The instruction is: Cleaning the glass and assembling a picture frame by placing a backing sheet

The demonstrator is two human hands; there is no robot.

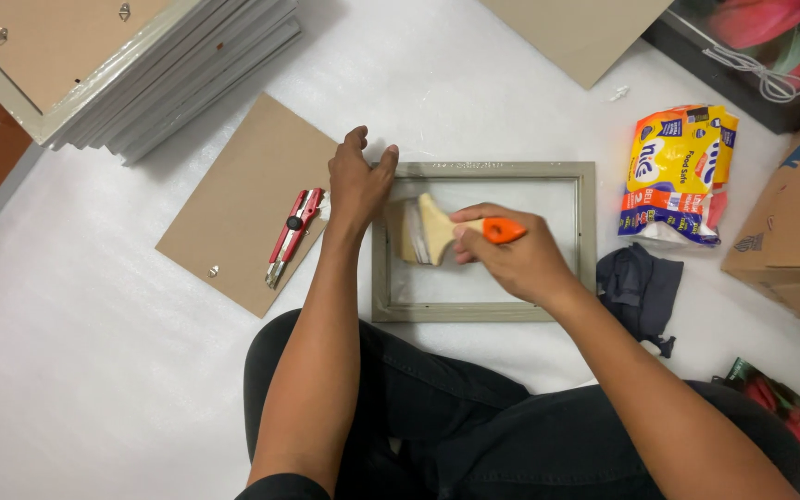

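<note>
Framing workshop: stacked frames [168,79], backing boards [243,204]

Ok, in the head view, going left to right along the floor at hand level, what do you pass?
Brown backing board → red utility knife → left hand → grey picture frame → right hand holding orange-handled brush → dark cloth → yellow packet → cardboard box.

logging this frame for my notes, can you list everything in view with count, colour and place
picture frame: 1, grey-green, centre, flat on white sheet
brush: 1, pale bristles, orange handle, over the frame
backing boards: 2 loose, brown, one left of frame, one at top edge
utility knife: 1, red, on left board
stacked frames: 1 pile, grey, top left
snack bag: 1, yellow-orange, right
cloth: 1, dark, right of frame
cardboard box: 1, brown, far right
left hand: on frame's top-left corner
right hand: grips brush
</note>
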